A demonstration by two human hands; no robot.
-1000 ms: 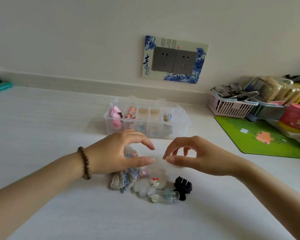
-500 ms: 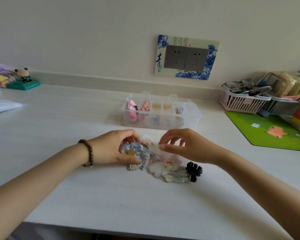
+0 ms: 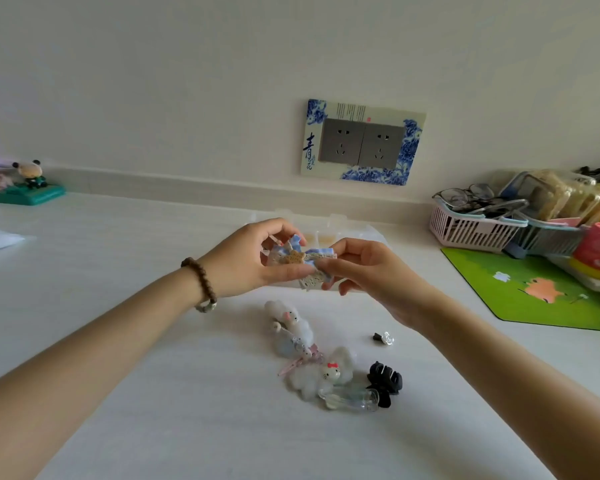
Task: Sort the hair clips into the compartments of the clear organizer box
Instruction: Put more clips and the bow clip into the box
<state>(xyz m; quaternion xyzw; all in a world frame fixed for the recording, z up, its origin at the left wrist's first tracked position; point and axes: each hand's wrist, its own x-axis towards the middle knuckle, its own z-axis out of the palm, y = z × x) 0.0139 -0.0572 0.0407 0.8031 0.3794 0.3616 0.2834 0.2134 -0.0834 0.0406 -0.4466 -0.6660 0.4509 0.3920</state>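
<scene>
both hands are up off the desk (image 3: 153,393) and they share one thing: a blue checked bow clip (image 3: 300,259) with lace trim and a tan star in the middle. the left hand (image 3: 253,258) pinches its left end, thumb under and fingers curled over the top; the right hand (image 3: 364,268) pinches the right end and the lace hanging below. neither hand is slack, both are closed on the bow.

the bow's long axis runs 9 to 3 between the two hands, tilted a touch. the box (image 3: 326,233) sits straight behind it at 12, mostly hidden by the hands, with only the hinge tabs, a bit of rim and two pale compartments showing. so the coming move looks like a short push forward to 12 and a drop. the hands seem about equally near; which compartment it goes to i cannot tell.

at 6 from the hands the unsorted clips lie loose on the desk: a fluffy white one (image 3: 293,323), a white cat-face one (image 3: 329,372), a clear clip (image 3: 350,398) touching a black claw clip (image 3: 385,379), and a tiny one (image 3: 383,338) apart at about 4.

the desk is pale and smooth with plenty of bare surface. a green mat (image 3: 541,289) lies at 3, baskets (image 3: 465,230) at 2, a wall socket (image 3: 362,142) at 12 and a small figurine (image 3: 32,174) far off at 10.
</scene>
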